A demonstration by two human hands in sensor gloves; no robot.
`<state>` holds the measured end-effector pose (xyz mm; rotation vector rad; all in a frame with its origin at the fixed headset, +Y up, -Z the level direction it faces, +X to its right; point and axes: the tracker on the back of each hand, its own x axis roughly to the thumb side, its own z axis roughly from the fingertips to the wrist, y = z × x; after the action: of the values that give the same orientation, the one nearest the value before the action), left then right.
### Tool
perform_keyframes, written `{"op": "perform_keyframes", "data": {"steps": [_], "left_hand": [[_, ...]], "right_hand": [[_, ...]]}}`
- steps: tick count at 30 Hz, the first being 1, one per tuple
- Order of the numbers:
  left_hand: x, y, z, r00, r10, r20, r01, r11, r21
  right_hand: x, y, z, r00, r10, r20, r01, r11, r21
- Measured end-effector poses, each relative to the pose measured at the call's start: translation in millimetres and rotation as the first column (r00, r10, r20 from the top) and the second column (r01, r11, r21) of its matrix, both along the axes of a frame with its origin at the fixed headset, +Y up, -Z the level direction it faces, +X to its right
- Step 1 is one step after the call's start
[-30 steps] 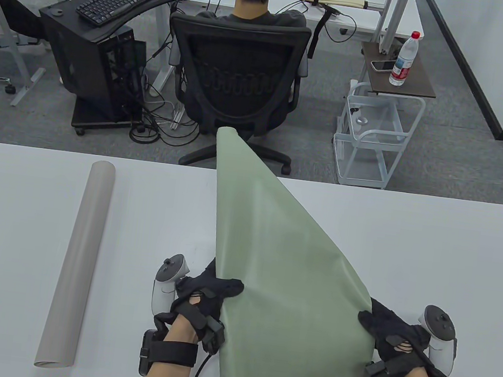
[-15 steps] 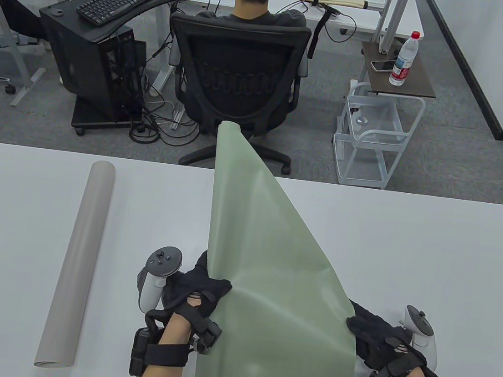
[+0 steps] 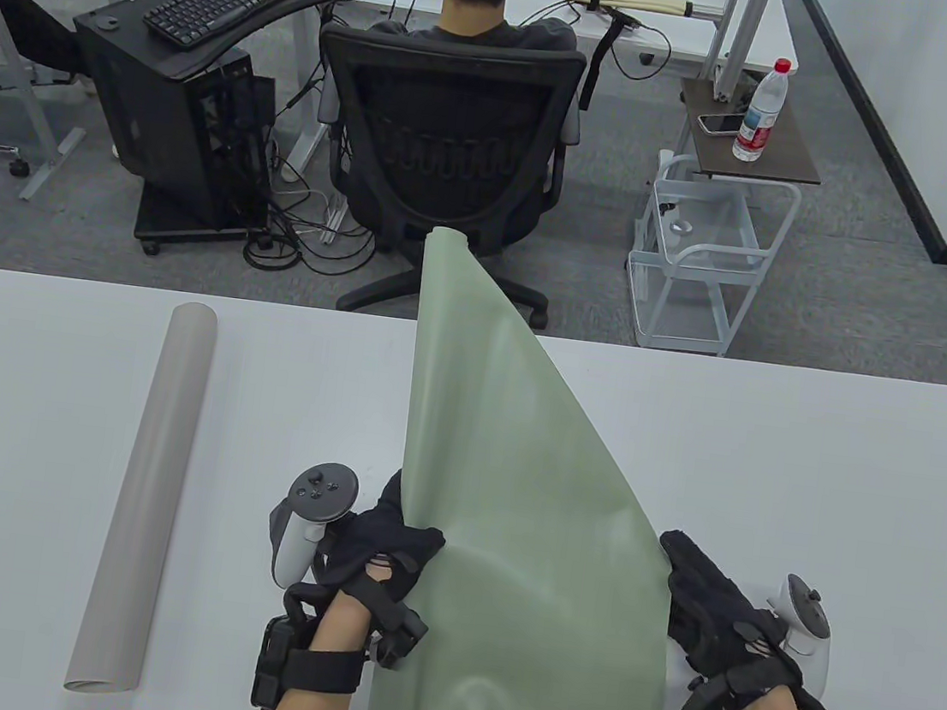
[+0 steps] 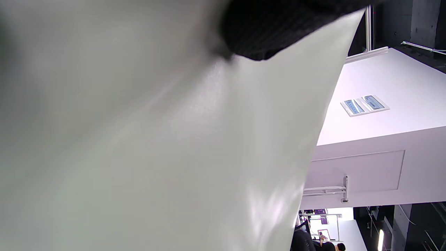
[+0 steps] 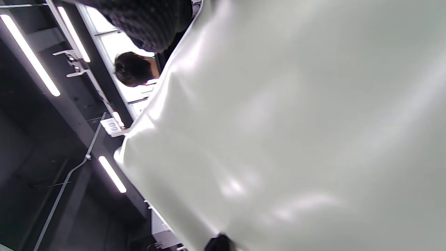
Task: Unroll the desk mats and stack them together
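A green desk mat (image 3: pixel 525 499), partly unrolled, is lifted off the white table (image 3: pixel 813 466). Its rolled end points away past the far table edge, and its loose end hangs down at the near edge. My left hand (image 3: pixel 407 541) grips the mat's left edge. My right hand (image 3: pixel 677 561) holds the right edge, with the fingers stretched along it. The mat fills the left wrist view (image 4: pixel 156 146) and the right wrist view (image 5: pixel 296 132), where gloved fingers (image 5: pixel 146 21) show at the top. A grey mat (image 3: pixel 146 496) lies rolled up on the left of the table.
Beyond the table's far edge a person sits in a black office chair (image 3: pixel 446 153). A white wire cart (image 3: pixel 700 262) stands to its right, and a computer stand (image 3: pixel 183 121) to its left.
My right hand moved left and drew the mat's right corner in, so the loose end now hangs square. My left hand shifted slightly, and the rolled end swung a little to the right.
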<state>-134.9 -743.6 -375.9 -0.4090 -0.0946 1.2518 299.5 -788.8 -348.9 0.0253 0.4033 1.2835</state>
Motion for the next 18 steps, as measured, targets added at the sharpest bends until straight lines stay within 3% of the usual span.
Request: {"op": "perform_keyframes", "data": {"steps": [6, 18], "left_hand": [[5, 10, 3, 0.993, -0.112, 0.021, 0.111, 0.993, 0.044], [17, 3, -3, 0.979, -0.204, 0.005, 0.204, 0.979, -0.019]], "right_hand": [[2, 16, -19, 0.991, -0.070, 0.114, 0.062, 0.995, 0.072], [25, 53, -80, 0.962, 0.146, 0.230, -0.166, 0.984, 0.069]]}}
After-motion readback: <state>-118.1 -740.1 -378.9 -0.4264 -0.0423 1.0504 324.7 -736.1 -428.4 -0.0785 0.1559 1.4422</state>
